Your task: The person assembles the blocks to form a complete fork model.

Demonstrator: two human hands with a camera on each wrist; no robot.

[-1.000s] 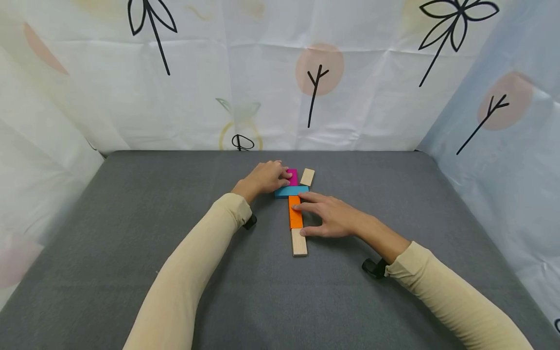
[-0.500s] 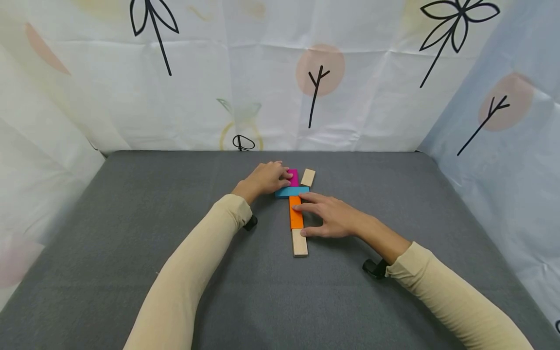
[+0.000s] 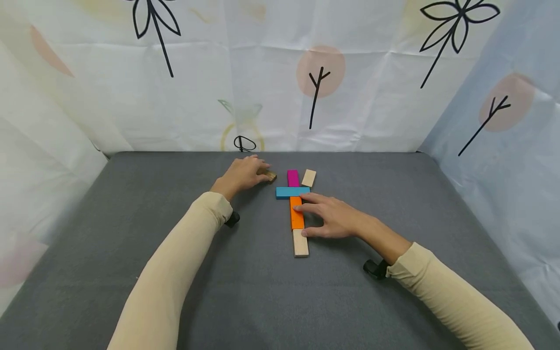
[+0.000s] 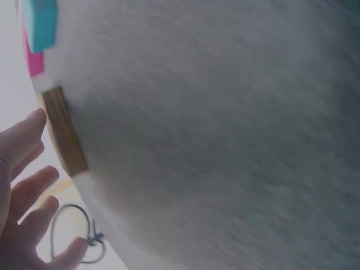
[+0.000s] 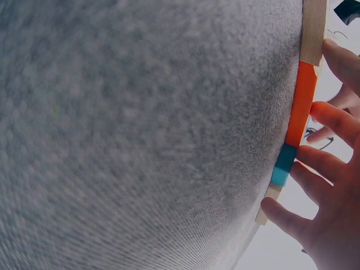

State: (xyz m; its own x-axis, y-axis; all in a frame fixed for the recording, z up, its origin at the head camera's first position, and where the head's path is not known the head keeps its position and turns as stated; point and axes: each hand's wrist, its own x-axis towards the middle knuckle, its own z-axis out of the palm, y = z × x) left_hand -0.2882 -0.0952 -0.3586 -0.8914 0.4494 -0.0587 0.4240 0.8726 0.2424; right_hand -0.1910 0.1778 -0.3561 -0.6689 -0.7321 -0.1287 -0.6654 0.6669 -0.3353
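Observation:
Several flat blocks lie on the grey cloth: a plain wooden one [image 3: 300,244] at the near end, then orange [image 3: 296,221], a crosswise blue one [image 3: 286,193] and a magenta one [image 3: 293,178]. My right hand [image 3: 330,216] rests along the row's right side, fingers spread and tips right at the orange, blue and near wooden blocks. At the back left, my left hand [image 3: 242,174] is beside a brown wooden block [image 4: 64,132]. Its fingers are loosely spread in the left wrist view, the thumb tip at the block's edge.
A small pale wooden block [image 3: 308,178] lies tilted to the right of the magenta one. Behind the grey table [image 3: 372,180] hangs a white printed cloth [image 3: 271,73], with more cloth along both sides.
My left hand has drawn back to the left, away from the magenta block. The brown block, not visible before, now shows at its fingertips. My right hand stays in place.

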